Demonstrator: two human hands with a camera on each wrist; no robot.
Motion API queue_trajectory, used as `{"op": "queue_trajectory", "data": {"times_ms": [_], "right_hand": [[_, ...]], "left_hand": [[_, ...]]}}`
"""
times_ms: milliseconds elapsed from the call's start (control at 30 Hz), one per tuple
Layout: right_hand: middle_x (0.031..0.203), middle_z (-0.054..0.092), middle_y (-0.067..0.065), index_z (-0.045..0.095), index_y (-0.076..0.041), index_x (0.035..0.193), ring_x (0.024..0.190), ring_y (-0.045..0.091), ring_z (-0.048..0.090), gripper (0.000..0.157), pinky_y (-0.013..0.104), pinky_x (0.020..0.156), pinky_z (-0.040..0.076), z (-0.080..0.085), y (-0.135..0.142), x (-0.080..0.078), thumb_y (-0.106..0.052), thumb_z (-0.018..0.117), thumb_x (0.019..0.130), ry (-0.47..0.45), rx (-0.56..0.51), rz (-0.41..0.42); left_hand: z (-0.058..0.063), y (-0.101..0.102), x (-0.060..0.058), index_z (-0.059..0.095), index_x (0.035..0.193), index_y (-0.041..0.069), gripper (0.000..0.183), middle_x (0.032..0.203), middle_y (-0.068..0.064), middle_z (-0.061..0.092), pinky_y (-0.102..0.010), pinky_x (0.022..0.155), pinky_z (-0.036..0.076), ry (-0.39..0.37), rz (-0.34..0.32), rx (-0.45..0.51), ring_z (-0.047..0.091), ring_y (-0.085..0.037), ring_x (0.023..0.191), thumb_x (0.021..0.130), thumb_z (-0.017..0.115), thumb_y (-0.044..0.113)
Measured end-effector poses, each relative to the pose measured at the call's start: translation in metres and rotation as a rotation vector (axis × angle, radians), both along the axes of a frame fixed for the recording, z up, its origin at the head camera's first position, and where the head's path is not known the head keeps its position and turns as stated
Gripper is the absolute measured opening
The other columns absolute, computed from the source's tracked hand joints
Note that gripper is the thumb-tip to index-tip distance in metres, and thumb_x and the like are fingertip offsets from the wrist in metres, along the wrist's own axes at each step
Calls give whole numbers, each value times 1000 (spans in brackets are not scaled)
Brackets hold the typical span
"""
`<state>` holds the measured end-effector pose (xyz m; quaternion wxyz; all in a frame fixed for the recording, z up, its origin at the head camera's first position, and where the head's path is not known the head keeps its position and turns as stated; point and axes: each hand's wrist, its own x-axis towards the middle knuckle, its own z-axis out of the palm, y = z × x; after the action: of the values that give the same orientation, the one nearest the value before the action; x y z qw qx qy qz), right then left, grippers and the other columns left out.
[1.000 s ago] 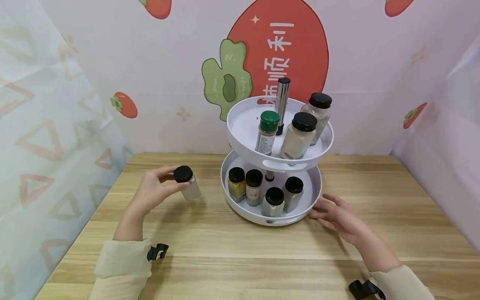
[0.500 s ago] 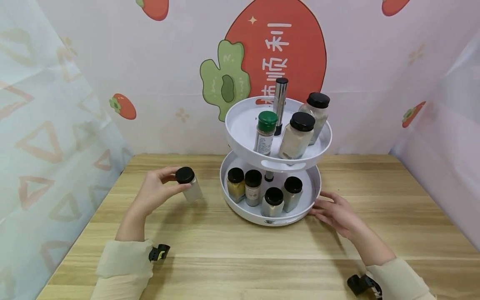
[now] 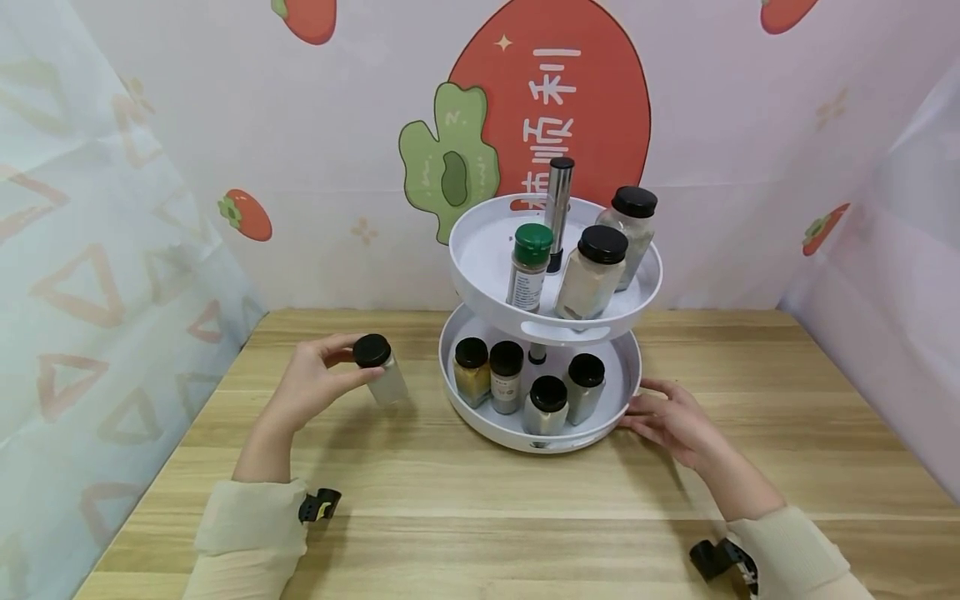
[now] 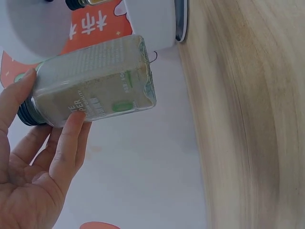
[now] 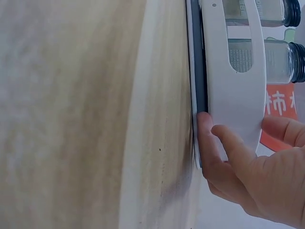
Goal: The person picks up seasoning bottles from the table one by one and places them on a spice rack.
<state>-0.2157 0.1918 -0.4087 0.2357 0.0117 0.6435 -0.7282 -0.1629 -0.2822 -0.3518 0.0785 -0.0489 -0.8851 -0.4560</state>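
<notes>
My left hand (image 3: 311, 383) holds a clear spice jar (image 3: 387, 382) by its black lid, over the table left of a white two-tier turntable tray (image 3: 551, 443). In the left wrist view the jar (image 4: 95, 78) shows a greyish powder and partly hidden white lettering. My right hand (image 3: 675, 421) is at the right side of the lower tier. The right wrist view has the thumb (image 5: 283, 130) at the tier's rim and the other fingers against its wall and base.
On the lower tier stand several black-lidded spice jars (image 3: 506, 387). The upper tier (image 3: 480, 275) carries a green-capped bottle (image 3: 527, 279) and two larger black-lidded jars, around a metal post (image 3: 558, 208). Behind the wooden table (image 3: 480, 533) hangs a printed cloth (image 3: 337, 125).
The right hand has come in slightly, closer against the lower tier's side. The left hand with its jar stays nearly in place, and the jars on the tiers stand as before.
</notes>
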Motion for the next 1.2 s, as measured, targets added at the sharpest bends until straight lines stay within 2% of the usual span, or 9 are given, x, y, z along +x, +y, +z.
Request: {"op": "queue_trajectory", "data": {"times_ms": [100, 300, 467, 600, 633, 767, 900, 1067, 1200], "right_hand": [[89, 69, -1, -1, 7, 154, 80, 10, 72, 73, 20, 79, 59, -1, 0, -3, -4, 48, 101, -3, 18, -10], [88, 66, -1, 0, 8, 154, 78, 8, 71, 75, 20, 77, 59, -4, 6, -12, -10, 49, 101, 19, 60, 6], [89, 66, -1, 7, 11, 153, 80, 9, 71, 78, 20, 79, 59, -13, 17, -28, -11, 55, 96, 59, 22, 58], [88, 66, -4, 6, 11, 153, 80, 8, 68, 76, 20, 79, 59, -11, 19, -37, -8, 51, 96, 62, 34, 75], [87, 65, -6, 2, 11, 154, 79, 6, 67, 78, 19, 78, 59, -9, 18, -39, -8, 50, 96, 53, 67, 67], [84, 64, -6, 3, 7, 155, 75, 6, 66, 73, 19, 77, 59, -2, 17, -45, -6, 45, 97, 19, 91, 50], [82, 63, -8, 6, 6, 156, 74, 5, 64, 71, 18, 75, 59, -1, 20, -53, -7, 44, 98, 16, 102, 44], [81, 63, -9, 7, 6, 156, 75, 4, 63, 70, 16, 73, 58, -2, 21, -61, -7, 44, 97, 39, 109, 51], [81, 64, -10, 9, 6, 156, 75, 4, 63, 70, 15, 72, 58, -2, 20, -68, -6, 44, 97, 47, 123, 55]], "left_hand": [[1, -1, 1, 68, 127, 13, 45, 118, -11, 69, -20, 84, 55, 0, 3, -2, 65, -7, 108, 85, 80, 25], [2, -1, 3, 68, 127, 10, 46, 123, -13, 68, -19, 84, 55, -1, -9, 16, 65, -30, 117, 85, 80, 21], [4, -1, 3, 67, 127, 11, 46, 121, -12, 69, -19, 84, 55, -3, -4, 9, 65, -28, 117, 85, 80, 23], [5, -1, 1, 67, 128, 13, 47, 120, -11, 69, -19, 86, 54, -5, -2, -2, 65, -25, 116, 85, 80, 25], [6, -1, 1, 67, 128, 13, 47, 120, -10, 70, -21, 87, 54, -5, -3, -4, 65, -26, 117, 85, 80, 25], [6, 0, 0, 67, 128, 13, 48, 122, -11, 69, -35, 95, 55, -5, -9, -1, 64, -29, 119, 85, 80, 27], [7, 0, -3, 67, 129, 13, 47, 120, -10, 69, -42, 97, 54, 1, -17, 5, 65, -21, 117, 85, 80, 26], [14, -1, -11, 68, 127, 12, 45, 113, 3, 70, -33, 96, 54, 18, -31, 16, 63, 0, 108, 85, 80, 24], [22, 1, -20, 69, 124, 9, 43, 107, 12, 69, -25, 95, 54, 41, -56, 27, 63, 2, 105, 85, 80, 22]]}}
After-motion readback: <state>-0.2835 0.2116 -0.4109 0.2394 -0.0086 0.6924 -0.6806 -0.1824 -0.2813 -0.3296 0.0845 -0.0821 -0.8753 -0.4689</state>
